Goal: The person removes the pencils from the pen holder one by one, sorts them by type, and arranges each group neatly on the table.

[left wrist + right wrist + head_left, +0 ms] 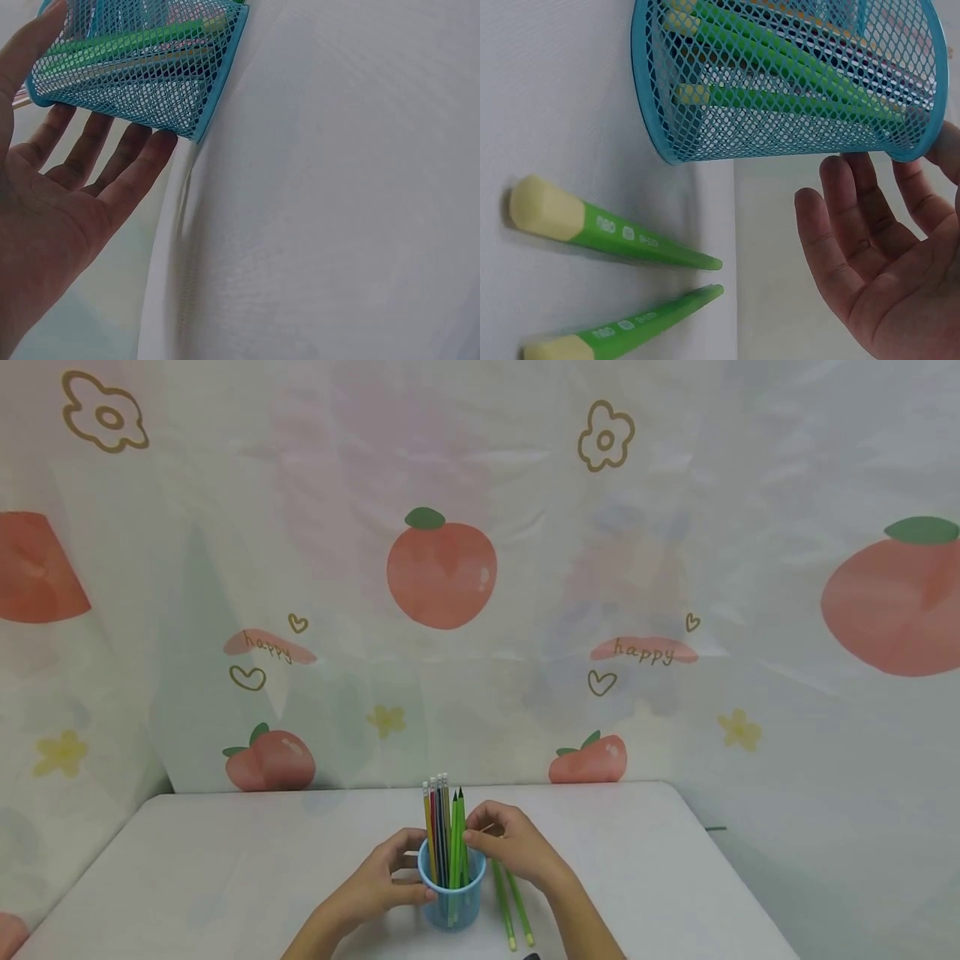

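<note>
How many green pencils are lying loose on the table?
2: one pencil right of the cup, the other pencil beside it, farther right. Others could be hidden behind the cup.

The left hand (71, 191) held its spread fingers along the side of the blue mesh cup (150, 94), fingertips touching it, the thumb at its other side. A green pencil (124, 45) showed through the mesh. A white surface (337, 195) filled the right.
</note>
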Demonstrator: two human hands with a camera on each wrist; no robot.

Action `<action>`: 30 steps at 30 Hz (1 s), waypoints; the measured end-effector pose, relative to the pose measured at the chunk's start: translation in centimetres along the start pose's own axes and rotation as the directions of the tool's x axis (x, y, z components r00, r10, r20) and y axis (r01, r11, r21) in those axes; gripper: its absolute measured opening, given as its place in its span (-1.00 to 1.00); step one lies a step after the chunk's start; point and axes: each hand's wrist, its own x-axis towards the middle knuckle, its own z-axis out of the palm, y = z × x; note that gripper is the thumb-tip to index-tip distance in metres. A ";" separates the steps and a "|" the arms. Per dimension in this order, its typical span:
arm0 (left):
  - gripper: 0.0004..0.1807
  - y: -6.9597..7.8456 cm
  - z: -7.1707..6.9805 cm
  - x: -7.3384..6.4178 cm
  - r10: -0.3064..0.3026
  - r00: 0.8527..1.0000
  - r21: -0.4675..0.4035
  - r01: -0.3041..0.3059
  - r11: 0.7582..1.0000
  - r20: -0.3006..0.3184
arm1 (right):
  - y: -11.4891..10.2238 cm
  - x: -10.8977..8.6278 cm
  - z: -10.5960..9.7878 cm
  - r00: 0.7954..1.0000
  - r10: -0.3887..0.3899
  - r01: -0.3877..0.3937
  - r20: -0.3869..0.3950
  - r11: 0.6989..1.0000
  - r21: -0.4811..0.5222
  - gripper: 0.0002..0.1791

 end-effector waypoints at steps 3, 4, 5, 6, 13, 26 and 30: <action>-0.28 0.0 0.0 0.0 0.004 1.000 0.001 -0.004 1.000 -0.002 | -0.1 0.1 0.2 1.000 0.005 -0.005 -0.023 1.000 -0.011 -0.76; -0.28 -0.1 -0.1 0.0 0.006 1.000 0.002 -0.006 1.000 -0.002 | -0.1 0.1 0.3 0.999 0.006 -0.007 -0.032 1.000 -0.016 -0.76; -0.28 -0.1 -0.1 0.0 0.007 1.000 0.003 -0.007 1.000 -0.001 | 0.0 0.1 0.4 0.999 0.006 -0.007 -0.041 1.000 -0.020 -0.75; -0.27 -0.1 -0.1 0.0 0.006 1.000 0.003 -0.006 1.000 -0.001 | 0.0 0.1 0.4 0.999 0.003 -0.005 -0.052 1.000 -0.029 -0.76; -0.27 -0.1 0.0 0.0 0.011 1.000 0.007 -0.011 1.000 -0.005 | 0.1 0.2 0.5 0.994 -0.032 0.027 -0.103 0.999 -0.045 -0.82; -0.26 0.4 0.3 0.1 -0.029 0.999 -0.004 0.029 1.000 -0.016 | -0.9 -0.5 -1.0 0.995 -0.035 0.054 -0.095 0.976 0.209 -0.72; -0.27 0.3 0.3 0.2 -0.031 0.999 0.000 0.031 1.000 -0.014 | -1.2 -0.6 -1.3 0.995 -0.043 0.065 -0.094 0.965 0.255 -0.68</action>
